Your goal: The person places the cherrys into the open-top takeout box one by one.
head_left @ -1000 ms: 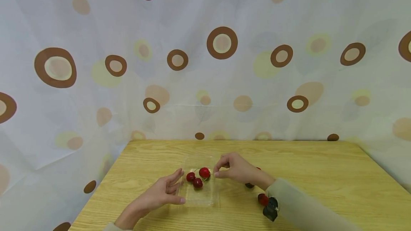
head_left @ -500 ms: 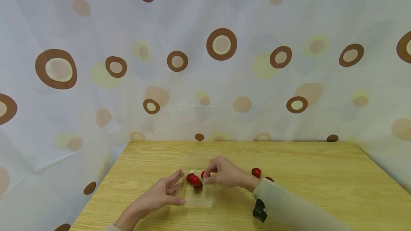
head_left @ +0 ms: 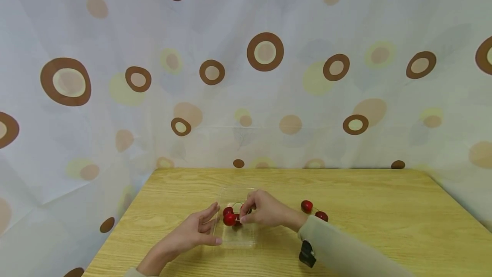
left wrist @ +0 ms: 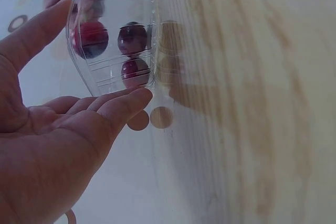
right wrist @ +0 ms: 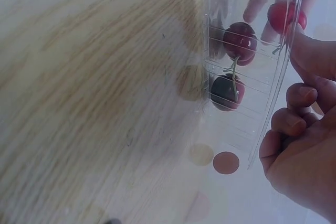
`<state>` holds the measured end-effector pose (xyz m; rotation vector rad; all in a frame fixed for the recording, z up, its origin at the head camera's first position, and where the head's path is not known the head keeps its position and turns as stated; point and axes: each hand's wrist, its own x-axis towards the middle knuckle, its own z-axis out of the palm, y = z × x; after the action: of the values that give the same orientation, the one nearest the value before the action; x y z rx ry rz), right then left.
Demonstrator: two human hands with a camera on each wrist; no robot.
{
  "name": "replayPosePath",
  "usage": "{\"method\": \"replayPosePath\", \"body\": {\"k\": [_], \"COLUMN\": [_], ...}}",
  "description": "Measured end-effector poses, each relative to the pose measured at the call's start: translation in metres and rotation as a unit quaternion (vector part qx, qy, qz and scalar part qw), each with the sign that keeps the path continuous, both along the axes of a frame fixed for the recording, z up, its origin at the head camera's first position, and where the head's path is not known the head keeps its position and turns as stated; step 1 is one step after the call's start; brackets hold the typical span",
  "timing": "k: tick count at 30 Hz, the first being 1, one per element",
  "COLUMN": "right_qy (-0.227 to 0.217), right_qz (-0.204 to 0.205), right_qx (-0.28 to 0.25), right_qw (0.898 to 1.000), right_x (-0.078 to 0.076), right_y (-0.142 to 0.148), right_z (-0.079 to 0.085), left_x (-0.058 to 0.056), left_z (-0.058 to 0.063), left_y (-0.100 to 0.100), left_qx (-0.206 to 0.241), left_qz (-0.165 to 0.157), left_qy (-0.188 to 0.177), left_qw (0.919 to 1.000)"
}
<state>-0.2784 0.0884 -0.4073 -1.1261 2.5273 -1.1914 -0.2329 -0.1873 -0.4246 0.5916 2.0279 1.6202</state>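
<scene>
One bright red cherry (head_left: 229, 219) hangs just left of the right hand (head_left: 266, 210), which pinches its stem (head_left: 237, 220) over other cherries (left wrist: 132, 39) in the clear tray (head_left: 237, 238). The left hand (head_left: 189, 232), thumb and fingers spread apart, touches the tray's left side.

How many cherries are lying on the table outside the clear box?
2 visible, both to the right of the right hand: one cherry farther back on the table, another cherry nearer, beside the right sleeve. More may be hidden behind it.
</scene>
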Motion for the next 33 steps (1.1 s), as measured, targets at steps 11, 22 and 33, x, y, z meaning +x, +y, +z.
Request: {"method": "replayPosePath", "body": {"k": [11, 22, 33], "right_qy": [0.001, 0.020, 0.003], "right_qz": [-0.046, -0.087, -0.127], "right_qx": [0.007, -0.004, -0.017], "right_qw": [0.999, 0.996, 0.992], "right_x": [0.005, 0.013, 0.027], "right_y": [0.007, 0.060, 0.134], "right_z": [0.001, 0.015, 0.022], "left_x": [0.002, 0.002, 0.002], "left_z": [0.001, 0.000, 0.001], "left_y": [0.003, 0.002, 0.001], "left_qx": [0.001, -0.002, 0.001], "left_qz": [0.000, -0.004, -0.009], "left_qy": [-0.001, -0.003, 0.002], "left_qw": [1.0000, 1.0000, 1.0000]}}
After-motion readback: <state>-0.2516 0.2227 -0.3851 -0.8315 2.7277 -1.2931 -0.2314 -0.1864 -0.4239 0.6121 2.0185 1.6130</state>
